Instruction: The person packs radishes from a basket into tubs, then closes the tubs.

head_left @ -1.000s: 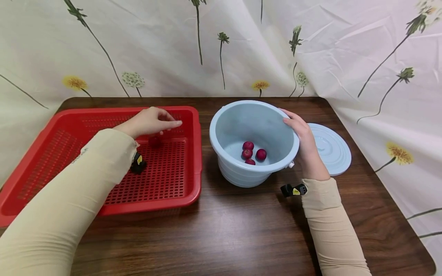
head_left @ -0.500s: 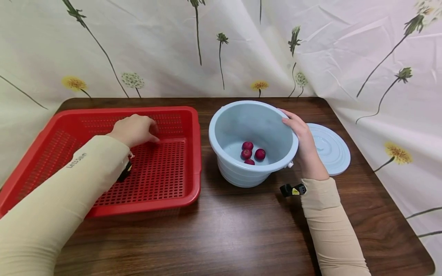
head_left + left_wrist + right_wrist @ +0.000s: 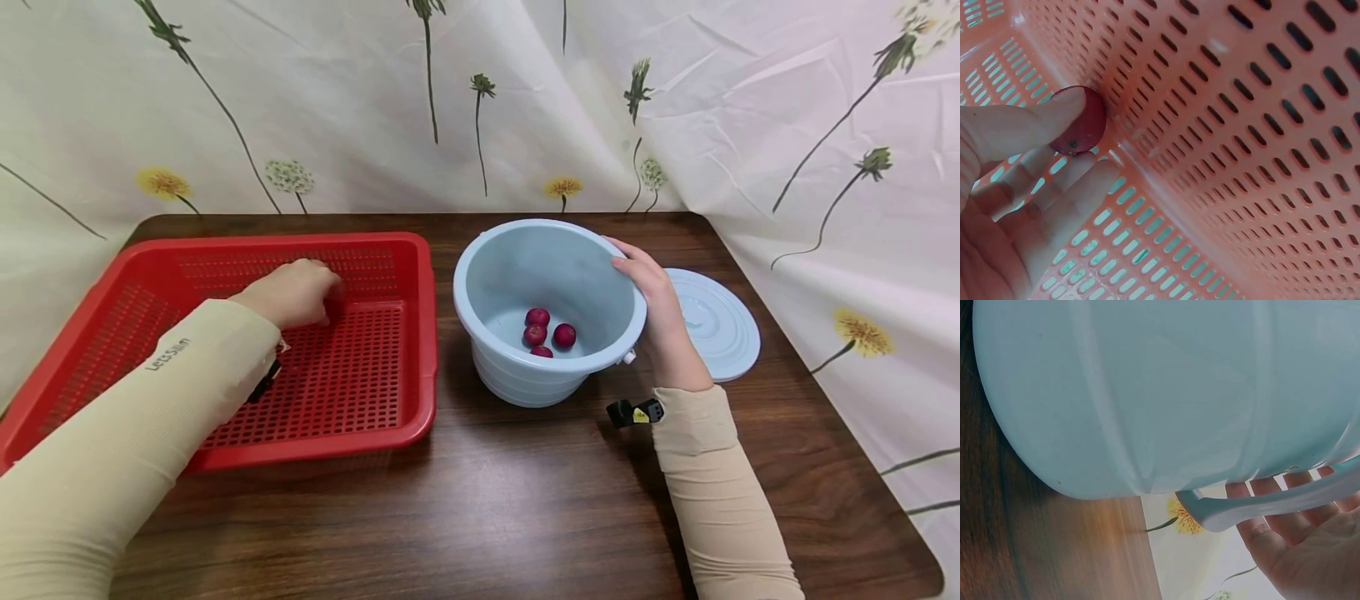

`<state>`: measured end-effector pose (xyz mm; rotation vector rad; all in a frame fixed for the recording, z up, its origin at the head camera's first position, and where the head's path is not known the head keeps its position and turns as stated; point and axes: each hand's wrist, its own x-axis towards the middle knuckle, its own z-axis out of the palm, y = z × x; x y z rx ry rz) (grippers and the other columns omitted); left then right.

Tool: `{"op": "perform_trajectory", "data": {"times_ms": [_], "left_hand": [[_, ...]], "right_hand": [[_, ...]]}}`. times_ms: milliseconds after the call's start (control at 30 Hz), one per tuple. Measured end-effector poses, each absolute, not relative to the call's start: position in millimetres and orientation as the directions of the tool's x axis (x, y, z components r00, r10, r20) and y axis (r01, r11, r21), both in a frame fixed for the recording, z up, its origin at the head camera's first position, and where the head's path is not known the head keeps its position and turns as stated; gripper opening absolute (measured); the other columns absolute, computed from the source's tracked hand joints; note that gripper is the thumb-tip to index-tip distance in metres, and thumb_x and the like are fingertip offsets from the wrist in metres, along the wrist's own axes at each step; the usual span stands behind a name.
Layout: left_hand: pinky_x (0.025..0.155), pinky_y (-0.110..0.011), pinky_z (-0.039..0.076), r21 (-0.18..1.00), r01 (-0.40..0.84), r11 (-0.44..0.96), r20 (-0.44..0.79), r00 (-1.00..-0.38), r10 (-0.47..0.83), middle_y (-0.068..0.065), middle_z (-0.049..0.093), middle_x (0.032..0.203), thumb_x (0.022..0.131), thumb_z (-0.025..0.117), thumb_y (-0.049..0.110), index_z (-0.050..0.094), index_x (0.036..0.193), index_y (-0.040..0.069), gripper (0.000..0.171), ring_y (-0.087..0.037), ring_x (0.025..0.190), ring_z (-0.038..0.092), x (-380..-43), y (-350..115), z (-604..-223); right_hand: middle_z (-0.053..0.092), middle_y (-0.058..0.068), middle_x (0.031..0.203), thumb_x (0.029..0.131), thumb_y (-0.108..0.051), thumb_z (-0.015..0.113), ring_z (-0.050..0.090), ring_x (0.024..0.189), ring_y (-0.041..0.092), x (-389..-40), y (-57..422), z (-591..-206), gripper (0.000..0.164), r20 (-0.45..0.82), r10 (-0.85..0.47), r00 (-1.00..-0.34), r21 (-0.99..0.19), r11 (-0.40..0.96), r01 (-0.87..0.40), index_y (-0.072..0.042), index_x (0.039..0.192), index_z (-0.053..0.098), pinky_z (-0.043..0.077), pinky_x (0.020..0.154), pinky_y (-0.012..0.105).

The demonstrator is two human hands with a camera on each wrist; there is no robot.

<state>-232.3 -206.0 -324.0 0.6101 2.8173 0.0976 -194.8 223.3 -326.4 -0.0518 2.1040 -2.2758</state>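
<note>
My left hand (image 3: 288, 296) reaches down into the red plastic basket (image 3: 427, 358) near its back wall. In the left wrist view, its thumb and fingers pinch a small dark red round fruit, like a plum (image 3: 1090, 128), low in the corner between floor and wall. My right hand (image 3: 656, 308) holds the light blue bucket (image 3: 517, 379) by its right rim, thumb over the edge. In the right wrist view, the fingers lie along the bucket's outside, with the bucket handle (image 3: 1260, 509) across them. Several red plums (image 3: 564, 336) lie on the bucket's floor.
A light blue round lid (image 3: 716, 325) lies on the dark wooden table (image 3: 480, 508), to the right behind my right wrist. A white flowered cloth (image 3: 360, 108) hangs along the table's back and right side. The basket's raised right rim stands between basket and bucket.
My left hand has moved left and down into the basket, from raised with thumb and fingers apart to pinching a plum. The right hand and bucket have stayed put.
</note>
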Motion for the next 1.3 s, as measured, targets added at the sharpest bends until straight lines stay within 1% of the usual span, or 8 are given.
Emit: {"op": "perform_trajectory", "data": {"times_ms": [167,367,467,600,767,1033,1167,1300], "left_hand": [[0.082,-0.049,0.055,0.124,0.432,0.893,-0.256,-0.856,0.450,-0.016,0.067,0.100,0.082,0.072,-0.002,0.073,0.099,0.002,0.018,-0.033,0.094,0.064,-231.2,-206.8,-325.7],[0.082,-0.049,0.056,0.157,0.393,0.906,-0.307,-0.853,0.423,-0.017,0.070,0.103,0.085,0.075,0.009,0.071,0.105,0.000,0.022,-0.033,0.095,0.067,-234.0,-206.0,-327.1],[0.079,-0.046,0.057,0.234,0.344,0.909,-0.325,-0.854,0.407,-0.020,0.069,0.108,0.087,0.075,0.015,0.069,0.111,-0.001,0.030,-0.031,0.095,0.067,-235.7,-205.1,-326.8],[0.073,-0.039,0.059,0.399,0.245,0.884,-0.348,-0.851,0.393,-0.023,0.065,0.120,0.089,0.074,0.021,0.064,0.122,-0.002,0.041,-0.025,0.093,0.068,-236.0,-202.9,-324.1],[0.074,-0.037,0.061,0.533,0.168,0.829,-0.372,-0.833,0.409,-0.024,0.061,0.125,0.088,0.076,0.023,0.060,0.128,-0.003,0.050,-0.020,0.091,0.070,-235.2,-198.7,-317.6],[0.080,-0.041,0.060,0.663,0.099,0.742,-0.368,-0.820,0.439,-0.017,0.067,0.118,0.086,0.078,0.024,0.060,0.130,0.000,0.054,-0.025,0.085,0.072,-230.3,-188.3,-293.7],[0.079,-0.040,0.060,0.735,0.108,0.669,-0.314,-0.820,0.478,-0.011,0.070,0.104,0.086,0.078,0.020,0.061,0.130,0.002,0.050,-0.026,0.082,0.072,-226.6,-178.9,-273.2],[0.079,-0.040,0.060,0.807,0.118,0.579,-0.253,-0.817,0.518,-0.010,0.070,0.106,0.087,0.077,0.015,0.062,0.128,0.003,0.045,-0.024,0.083,0.072,-225.1,-164.1,-252.5]], "right_hand": [[0.051,0.005,0.144,0.103,-0.027,0.043,0.048,0.130,0.017,-195.1,223.1,-327.0,0.046,0.001,-0.043,-0.999,-0.998,-0.068,0.002,-0.012,0.146,0.047,0.037,0.111,0.034],[0.052,0.004,0.142,0.103,-0.026,0.043,0.049,0.129,0.016,-194.9,222.3,-327.2,0.046,0.003,-0.043,-0.999,-0.998,-0.071,0.000,-0.011,0.146,0.048,0.037,0.110,0.033],[0.052,0.005,0.142,0.103,-0.026,0.043,0.050,0.129,0.016,-195.2,221.8,-327.0,0.046,0.003,-0.042,-0.999,-0.998,-0.067,-0.001,-0.011,0.146,0.048,0.037,0.109,0.033],[0.051,0.005,0.143,0.103,-0.026,0.043,0.049,0.130,0.017,-195.8,221.6,-326.4,0.046,0.003,-0.047,-0.999,-0.997,-0.078,0.001,-0.011,0.146,0.047,0.037,0.109,0.032],[0.051,0.004,0.143,0.103,-0.026,0.044,0.048,0.130,0.016,-195.9,222.0,-325.5,0.046,-0.006,-0.045,-0.999,-0.996,-0.083,0.010,-0.012,0.146,0.047,0.037,0.109,0.031],[0.050,0.006,0.145,0.103,-0.027,0.043,0.048,0.132,0.018,-195.2,221.8,-326.2,0.046,-0.002,-0.044,-0.999,-0.998,-0.061,0.005,-0.013,0.146,0.047,0.035,0.112,0.036],[0.050,0.007,0.145,0.102,-0.026,0.044,0.048,0.132,0.018,-194.4,221.3,-326.3,0.046,0.006,-0.040,-0.999,-0.999,-0.051,-0.004,-0.012,0.146,0.047,0.035,0.112,0.037],[0.050,0.006,0.145,0.102,-0.026,0.044,0.048,0.131,0.018,-193.4,221.0,-325.8,0.046,0.004,-0.031,-1.000,-0.999,-0.054,-0.002,-0.012,0.146,0.048,0.036,0.112,0.036]]}}
